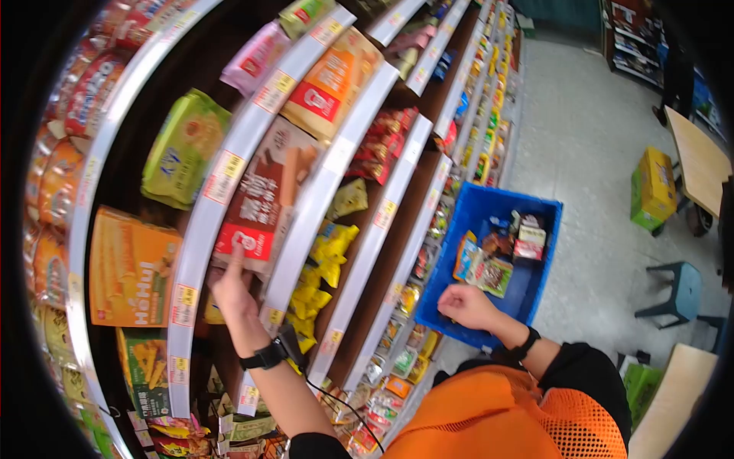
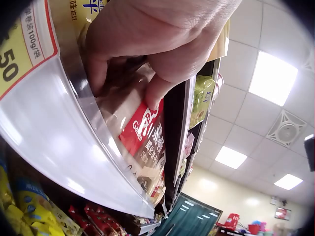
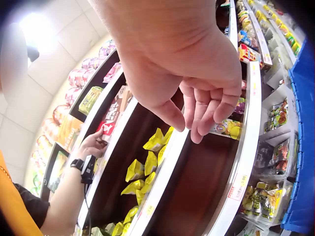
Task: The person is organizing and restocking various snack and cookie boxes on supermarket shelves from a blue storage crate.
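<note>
A brown Garden snack bag point(image 1: 260, 187) with a red logo stands on a shelf in the head view. My left hand point(image 1: 234, 294) pinches its lower end, the thumb over the red logo. Seen from the left wrist, the thumb point(image 2: 158, 91) presses the front of the bag point(image 2: 129, 115) while the other fingers reach round its end, partly hidden. My right hand point(image 1: 468, 307) hovers over the near edge of a blue basket point(image 1: 552, 237), loosely curled and holding nothing. In the right wrist view its fingers point(image 3: 203, 105) hang in front of a shelf edge.
An orange HeHui pack point(image 1: 134, 268) and a green pack point(image 1: 186, 149) occupy the shelf above. Yellow packets point(image 1: 310, 298) lie on a lower shelf. Several snacks, including a green-brown packet point(image 1: 493, 277), lie inside the basket. A stool point(image 1: 673, 291) stands at right on the floor.
</note>
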The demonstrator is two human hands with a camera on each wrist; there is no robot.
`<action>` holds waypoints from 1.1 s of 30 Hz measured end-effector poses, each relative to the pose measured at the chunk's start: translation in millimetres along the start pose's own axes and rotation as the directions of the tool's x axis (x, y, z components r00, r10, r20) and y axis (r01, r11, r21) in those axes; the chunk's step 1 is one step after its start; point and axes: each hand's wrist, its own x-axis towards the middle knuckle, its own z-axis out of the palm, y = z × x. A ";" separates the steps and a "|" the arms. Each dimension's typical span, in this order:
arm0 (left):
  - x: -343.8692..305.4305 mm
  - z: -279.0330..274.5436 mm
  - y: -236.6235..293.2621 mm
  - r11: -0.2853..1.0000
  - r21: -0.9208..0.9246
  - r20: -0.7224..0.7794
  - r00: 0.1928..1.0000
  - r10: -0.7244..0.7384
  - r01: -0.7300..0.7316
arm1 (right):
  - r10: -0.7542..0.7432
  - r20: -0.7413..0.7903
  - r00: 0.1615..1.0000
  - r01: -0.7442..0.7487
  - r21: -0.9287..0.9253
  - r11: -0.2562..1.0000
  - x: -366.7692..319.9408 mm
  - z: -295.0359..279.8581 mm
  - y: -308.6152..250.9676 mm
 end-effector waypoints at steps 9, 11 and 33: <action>-23.0 -16.8 -7.5 0.945 0.328 0.096 0.995 -0.035 0.001 | 0.103 0.232 0.967 0.077 -0.656 0.751 -11.4 -15.4 8.5; -14.5 -31.4 -22.5 0.920 0.369 0.232 0.972 0.048 -0.134 | 0.262 0.287 0.921 0.134 -0.867 0.480 -12.2 -18.6 30.3; -180.2 -61.0 -32.9 0.359 0.677 0.553 0.766 0.329 -0.643 | 0.516 0.158 0.842 -0.181 -0.819 0.545 9.9 -73.5 218.0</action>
